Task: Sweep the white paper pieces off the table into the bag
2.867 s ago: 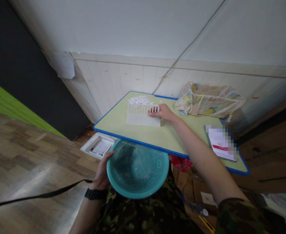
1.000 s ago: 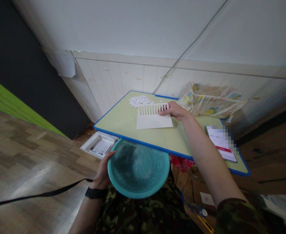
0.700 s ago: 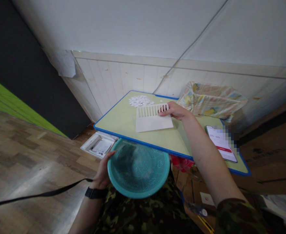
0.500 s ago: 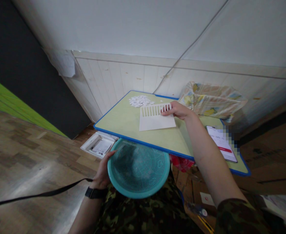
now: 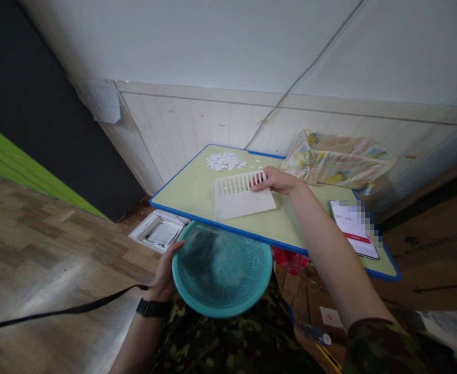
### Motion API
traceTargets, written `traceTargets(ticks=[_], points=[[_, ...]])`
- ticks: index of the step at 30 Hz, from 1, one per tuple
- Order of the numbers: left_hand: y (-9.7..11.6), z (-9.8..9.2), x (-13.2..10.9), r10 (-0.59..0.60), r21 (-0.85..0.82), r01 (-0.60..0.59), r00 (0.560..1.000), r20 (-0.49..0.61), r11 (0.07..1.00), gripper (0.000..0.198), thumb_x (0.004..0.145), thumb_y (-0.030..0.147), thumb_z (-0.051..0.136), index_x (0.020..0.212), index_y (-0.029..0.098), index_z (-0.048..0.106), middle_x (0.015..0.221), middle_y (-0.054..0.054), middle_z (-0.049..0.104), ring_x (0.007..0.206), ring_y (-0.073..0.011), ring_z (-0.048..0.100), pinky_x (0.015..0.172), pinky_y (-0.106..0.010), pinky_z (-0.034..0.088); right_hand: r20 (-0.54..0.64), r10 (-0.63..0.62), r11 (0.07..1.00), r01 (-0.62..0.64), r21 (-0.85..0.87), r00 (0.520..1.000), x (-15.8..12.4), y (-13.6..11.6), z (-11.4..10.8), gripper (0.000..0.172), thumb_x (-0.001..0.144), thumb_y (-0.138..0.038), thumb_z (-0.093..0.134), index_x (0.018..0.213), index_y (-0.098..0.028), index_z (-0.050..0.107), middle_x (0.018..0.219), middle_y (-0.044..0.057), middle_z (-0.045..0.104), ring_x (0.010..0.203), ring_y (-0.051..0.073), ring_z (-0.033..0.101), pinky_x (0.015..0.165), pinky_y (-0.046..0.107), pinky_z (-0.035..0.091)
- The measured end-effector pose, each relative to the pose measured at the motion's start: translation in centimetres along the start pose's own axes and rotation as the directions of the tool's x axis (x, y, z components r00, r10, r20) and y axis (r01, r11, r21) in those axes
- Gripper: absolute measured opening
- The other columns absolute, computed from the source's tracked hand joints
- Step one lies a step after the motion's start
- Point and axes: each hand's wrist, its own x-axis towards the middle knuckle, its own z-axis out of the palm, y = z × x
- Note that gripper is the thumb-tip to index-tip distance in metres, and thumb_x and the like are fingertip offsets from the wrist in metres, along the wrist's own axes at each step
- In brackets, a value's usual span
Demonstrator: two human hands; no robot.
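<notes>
My left hand (image 5: pixel 165 275) grips the rim of a teal mesh basket (image 5: pixel 221 269) held below the near edge of the green table (image 5: pixel 191 192). My right hand (image 5: pixel 276 180) pinches the top right corner of a white sheet (image 5: pixel 242 196) with a row of cut slots along its far edge. The sheet lies tilted on the table, its near left corner close to the blue rim. A heap of small white paper pieces (image 5: pixel 224 160) sits at the table's far side, beyond the sheet.
A phone (image 5: pixel 353 229) with a lit screen lies on the table's right part. A patterned cloth bundle (image 5: pixel 335 160) rests against the panelled wall. A white open box (image 5: pixel 157 232) sits on the wooden floor under the table's left edge. A black strap (image 5: pixel 57 313) crosses the floor.
My right hand has dragged the slotted sheet away from the paper heap, first rightward, then back toward the table's near edge, turning it. The basket has stayed in place.
</notes>
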Motion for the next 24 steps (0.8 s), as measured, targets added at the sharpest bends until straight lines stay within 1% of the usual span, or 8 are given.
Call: traceTargets(ticks=[2,4,7,10,13,17,21,24], points=[[0.0,-0.1,0.1,0.002,0.015,-0.002,1.000,-0.030,1.000,0.020,0.089,0.022,0.074,0.105,0.015,0.084,0.085,-0.012,0.087,0.077,-0.0323,0.085,0.082,-0.044,0.071,-0.035,-0.025,0.999,0.026,0.027,0.999,0.2,0.2,-0.2,0.045,0.051,-0.037,0.103,0.084,-0.015,0.082,0.085,0.005,0.081,0.073,0.020,0.073,0.071,0.031,0.058],[0.0,-0.1,0.1,0.010,0.023,-0.008,0.998,-0.055,1.000,0.017,0.089,0.022,0.074,0.101,0.016,0.084,0.082,-0.012,0.086,0.076,-0.0317,0.084,0.081,-0.043,0.071,-0.118,-0.055,0.996,0.062,0.064,0.992,0.5,0.5,-0.5,0.045,0.050,-0.037,0.104,0.085,-0.016,0.083,0.088,0.006,0.082,0.078,0.022,0.074,0.072,0.032,0.059],[-0.1,0.0,0.1,0.012,0.018,-0.011,0.999,-0.053,1.000,0.015,0.090,0.023,0.073,0.094,0.015,0.084,0.082,-0.014,0.086,0.074,-0.0313,0.084,0.081,-0.043,0.070,-0.262,-0.063,0.991,0.093,0.101,0.963,1.3,1.0,-0.8,0.048,0.048,-0.036,0.104,0.087,-0.017,0.084,0.093,0.007,0.084,0.083,0.024,0.074,0.071,0.032,0.059],[0.0,0.2,0.0,0.006,0.021,-0.005,0.999,-0.039,1.000,0.014,0.090,0.024,0.073,0.091,0.015,0.084,0.082,-0.014,0.086,0.072,-0.0308,0.083,0.082,-0.044,0.070,-0.340,-0.051,0.992,0.086,0.088,0.939,1.8,1.5,-1.1,0.048,0.046,-0.034,0.104,0.086,-0.017,0.084,0.092,0.006,0.084,0.080,0.022,0.072,0.069,0.030,0.058],[0.0,0.4,-0.1,0.024,0.014,-0.023,1.000,-0.020,1.000,0.013,0.088,0.023,0.074,0.092,0.016,0.084,0.079,-0.012,0.085,0.071,-0.0300,0.083,0.081,-0.043,0.070,-0.340,-0.054,0.995,0.081,0.066,0.939,1.7,1.6,-1.2,0.045,0.046,-0.032,0.103,0.084,-0.016,0.084,0.089,0.006,0.083,0.076,0.020,0.070,0.066,0.028,0.055],[0.0,0.2,-0.1,0.006,0.013,-0.006,1.000,-0.021,1.000,0.014,0.088,0.024,0.074,0.094,0.017,0.084,0.079,-0.011,0.085,0.070,-0.0296,0.082,0.079,-0.043,0.070,-0.266,-0.060,0.994,0.081,0.067,0.962,1.4,1.3,-1.1,0.042,0.049,-0.030,0.102,0.084,-0.015,0.084,0.089,0.007,0.083,0.076,0.020,0.071,0.065,0.027,0.055],[0.0,0.0,0.1,-0.013,0.004,0.013,1.000,-0.024,1.000,0.016,0.089,0.025,0.073,0.096,0.017,0.084,0.083,-0.013,0.086,0.077,-0.0321,0.084,0.081,-0.044,0.070,-0.283,-0.056,0.992,0.086,0.095,0.958,1.3,1.1,-0.8,0.044,0.048,-0.031,0.102,0.085,-0.016,0.084,0.093,0.008,0.084,0.080,0.022,0.074,0.067,0.028,0.058],[-0.1,-0.1,0.2,-0.008,-0.002,0.008,1.000,-0.022,1.000,0.017,0.089,0.025,0.073,0.098,0.016,0.084,0.085,-0.014,0.087,0.080,-0.0334,0.084,0.082,-0.045,0.070,-0.275,-0.034,0.996,0.057,0.074,0.961,1.1,1.0,-0.6,0.044,0.046,-0.031,0.103,0.083,-0.016,0.084,0.090,0.007,0.084,0.076,0.021,0.073,0.064,0.028,0.056]])
